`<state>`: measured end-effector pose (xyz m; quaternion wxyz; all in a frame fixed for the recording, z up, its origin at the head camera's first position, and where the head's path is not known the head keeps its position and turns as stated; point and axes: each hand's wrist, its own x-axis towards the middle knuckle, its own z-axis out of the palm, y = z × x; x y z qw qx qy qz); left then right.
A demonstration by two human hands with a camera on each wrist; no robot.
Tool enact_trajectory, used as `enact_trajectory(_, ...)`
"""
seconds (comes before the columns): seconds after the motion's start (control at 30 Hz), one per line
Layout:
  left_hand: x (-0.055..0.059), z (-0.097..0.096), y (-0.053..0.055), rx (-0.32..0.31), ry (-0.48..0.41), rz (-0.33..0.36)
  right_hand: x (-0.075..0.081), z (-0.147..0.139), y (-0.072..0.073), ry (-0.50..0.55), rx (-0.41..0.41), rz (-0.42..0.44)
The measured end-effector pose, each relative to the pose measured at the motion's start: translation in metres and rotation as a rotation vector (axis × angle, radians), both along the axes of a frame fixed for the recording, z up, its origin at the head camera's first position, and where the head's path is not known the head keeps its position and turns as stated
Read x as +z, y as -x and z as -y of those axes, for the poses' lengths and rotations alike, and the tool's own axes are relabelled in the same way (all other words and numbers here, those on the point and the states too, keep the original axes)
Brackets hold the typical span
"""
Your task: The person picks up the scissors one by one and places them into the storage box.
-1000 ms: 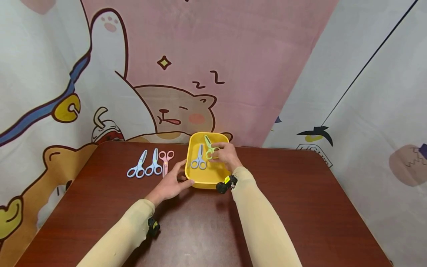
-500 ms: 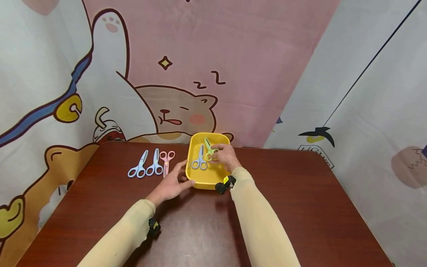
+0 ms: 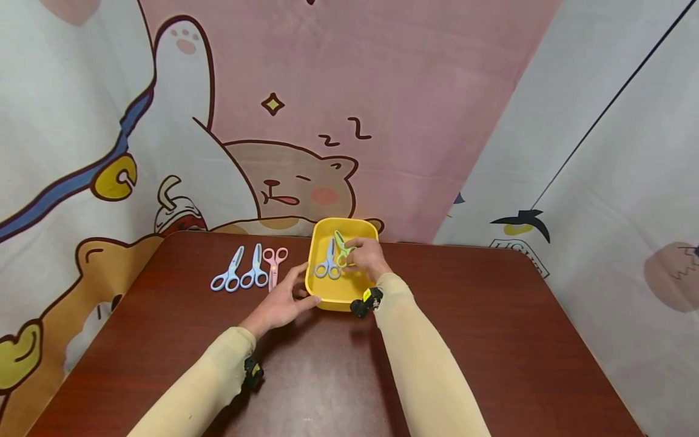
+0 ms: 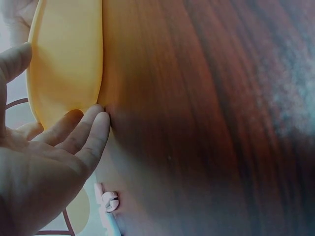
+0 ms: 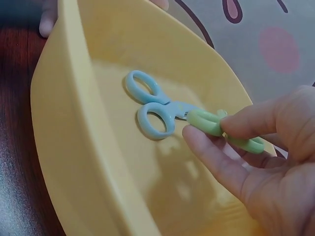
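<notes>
Green scissors (image 3: 341,247) inside the yellow tray (image 3: 337,305), toward its far half; long axis runs roughly with the tray's length, blade aimed at the far end and leaning a little to the tray's left, handles toward the near end; right hand (image 3: 368,256) is the nearer of the two, come in over the tray's right wall, thumb and fingers pinching the green handle; from that hand, the blade lies out toward the tray's far left. In the right wrist view the handle loops show nearly edge-on, apparently lifted off the tray floor; whether the blade tip touches the floor, cannot tell.

Key relation, by my reading: the grip is at the handle end and the blade is the free end, close alongside the blue scissors (image 3: 329,266) on the tray floor; these lie to the green pair's left, blade likewise toward the tray's far end, the two blades converging; touching or apart, cannot tell.

Left hand (image 3: 280,303) at the tray's near left corner, thumb at the near wall, fingers against the left wall, holding the corner between them; left of the tray, on the counter (image 3: 464,334): pink scissors (image 3: 274,261) nearest, blades toward the near side; then the inner blue pair (image 3: 255,267), then the outer blue pair (image 3: 229,270), blades pointing away.
</notes>
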<state>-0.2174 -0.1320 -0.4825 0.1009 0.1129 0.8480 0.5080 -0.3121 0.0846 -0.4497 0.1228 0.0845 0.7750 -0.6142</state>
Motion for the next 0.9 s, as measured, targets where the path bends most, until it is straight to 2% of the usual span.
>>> enact_trajectory(0.33,0.0007,-0.0009,-0.0003,0.003,0.0,0.012,-0.0001,0.0016,-0.0005,-0.114,-0.013,0.033)
enact_trajectory(0.67,0.001,-0.0013,0.0001,0.006,0.007,0.016,-0.0014,0.0026,0.0024,-0.145,0.002,0.054)
enact_trajectory(0.9,0.0011,-0.0006,0.0003,0.005,0.006,0.018,0.0048,0.0027,0.0011,-0.195,0.028,0.055)
